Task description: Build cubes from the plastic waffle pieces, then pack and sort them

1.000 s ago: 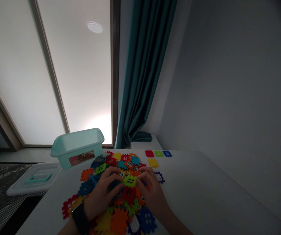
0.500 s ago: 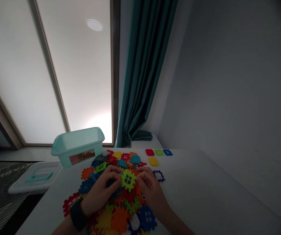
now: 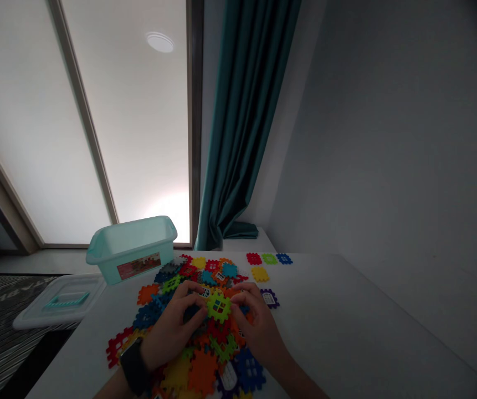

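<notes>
Between my two hands is a lime-green interlocking plastic tile [image 3: 219, 306] with a four-pane window cut-out, raised over the pile. My left hand [image 3: 180, 317] pinches its left edge between thumb and fingers. On the opposite edge, my right hand [image 3: 252, 316] grips it with thumb and fingertips. Below both hands spreads a heap of notched tiles in many colours, among them an orange tile [image 3: 203, 370], a blue tile [image 3: 250, 370] and a purple one with a white arched window [image 3: 228, 378]. Parts of the heap are hidden by my hands.
A teal plastic tub [image 3: 132, 244] stands at the table's back left, its lid [image 3: 61, 302] beside it. On the white table [image 3: 346, 332], right of the heap, lie red [image 3: 254, 259], green [image 3: 269, 259], blue [image 3: 284, 259], yellow [image 3: 260, 274] and purple [image 3: 270, 298] tiles. A teal curtain [image 3: 246, 133] hangs behind.
The lime-green tile has turned slightly and shifted a little to the right between my fingers. My left wrist has moved slightly right; the tiles on the table lie as before.
</notes>
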The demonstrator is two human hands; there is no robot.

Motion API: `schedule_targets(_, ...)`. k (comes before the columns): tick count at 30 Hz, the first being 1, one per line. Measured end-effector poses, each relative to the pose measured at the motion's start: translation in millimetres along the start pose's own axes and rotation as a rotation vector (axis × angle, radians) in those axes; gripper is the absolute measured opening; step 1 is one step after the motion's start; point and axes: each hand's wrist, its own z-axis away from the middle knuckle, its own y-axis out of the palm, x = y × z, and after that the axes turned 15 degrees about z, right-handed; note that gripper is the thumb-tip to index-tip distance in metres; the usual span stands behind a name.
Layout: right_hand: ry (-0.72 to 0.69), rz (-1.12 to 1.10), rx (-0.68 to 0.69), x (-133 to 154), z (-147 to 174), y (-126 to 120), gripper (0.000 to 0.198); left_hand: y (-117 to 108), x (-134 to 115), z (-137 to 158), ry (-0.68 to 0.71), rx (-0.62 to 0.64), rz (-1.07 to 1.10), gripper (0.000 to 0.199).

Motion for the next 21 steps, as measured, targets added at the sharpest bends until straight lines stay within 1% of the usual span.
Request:
schedule_targets(2, -0.066, 0.086, -0.055, -1.3, 1.7, 0.0, 0.009, 0.3, -1.5, 1.1, 0.015, -0.01, -0.053, 0.018)
schedule_targets(5, -0.231, 0.187, -0.118, -4.4, 6.0, -0.7, 0.014, 0.1, -3.9, 3.0, 0.04, 0.015, -0.095, 0.016)
schedule_targets(8, -0.382, 0.263, -0.123, -6.9, 9.3, -3.2, 0.022, 0.7, -4.6, 4.8, 0.035, 0.046, -0.095, 0.016)
schedule_targets(11, -0.463, 0.305, -0.11, -7.4, 9.1, -6.1, 0.028, 2.2, -0.3, 6.0, 0.049, 0.051, -0.078, 0.015)
schedule_targets(13, -0.493, 0.309, -0.088, -6.5, 7.2, -7.2, 0.028, 2.2, 5.8, 6.4, 0.068, 0.043, -0.076, 0.019)
schedule_targets(15, -0.502, 0.304, -0.056, -5.1, 4.9, -7.1, 0.025, 0.1, 13.1, 6.3, 0.093, 0.023, -0.109, 0.027)
schedule_targets(18, -0.463, 0.305, -0.002, -3.6, 3.3, -5.1, 0.022, -6.2, 22.8, 5.5, 0.189, -0.019, -0.241, 0.04)
schedule_targets(21, -0.421, 0.308, 0.044, -3.6, 4.3, -2.3, 0.029, -11.0, 28.1, 5.2, 0.294, -0.045, -0.363, 0.044)
